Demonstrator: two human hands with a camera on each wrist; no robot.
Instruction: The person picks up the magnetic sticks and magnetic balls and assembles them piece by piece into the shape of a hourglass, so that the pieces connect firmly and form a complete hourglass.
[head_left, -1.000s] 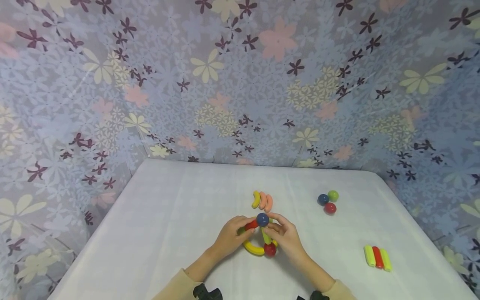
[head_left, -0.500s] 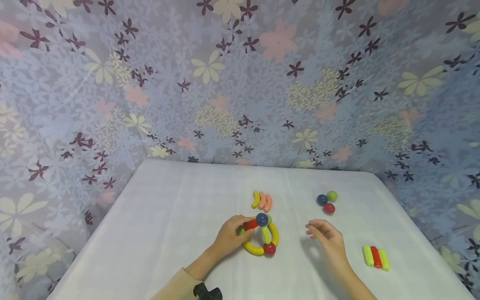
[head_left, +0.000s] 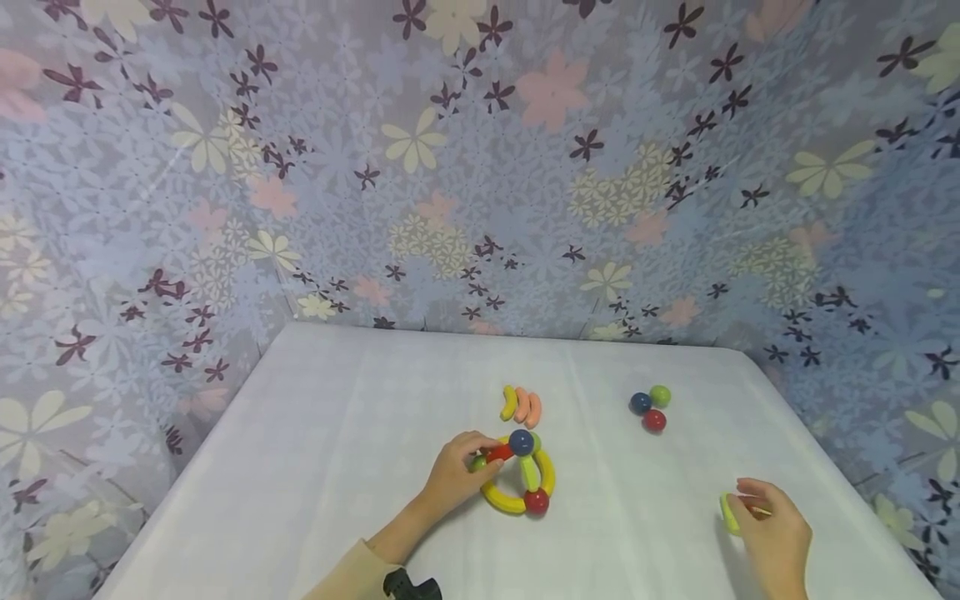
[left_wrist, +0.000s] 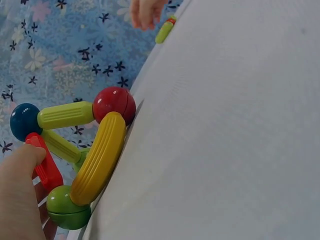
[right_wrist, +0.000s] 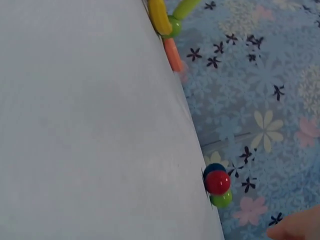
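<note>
My left hand (head_left: pixel 455 477) grips the red rod (left_wrist: pixel 46 162) of a ball-and-rod toy construction. It has a yellow curved-rod ring (head_left: pixel 504 500) at its base and a blue ball (head_left: pixel 521 442) on top. A green rod (head_left: pixel 530 473) slopes from the blue ball to a red ball (head_left: pixel 536 502); a green ball (left_wrist: pixel 68 207) is close to my left fingers. At the right, my right hand (head_left: pixel 776 529) is over the short straight rods, thumb and fingers apart. One light-green rod (head_left: pixel 729 514) shows beside the thumb; the others are partly hidden beneath the hand.
Beyond the construction lie a short yellow curved piece (head_left: pixel 509 402) and two salmon curved pieces (head_left: pixel 528 407). Loose blue (head_left: pixel 641 403), green (head_left: pixel 660 396) and red (head_left: pixel 655 421) balls sit together at the back right. Flowered cloth (head_left: pixel 480 167) rises behind the white table (head_left: pixel 360 392).
My right hand has left the construction and moved right, now over the straight rods. My left hand has stayed at the red rod, and the construction stands as before.
</note>
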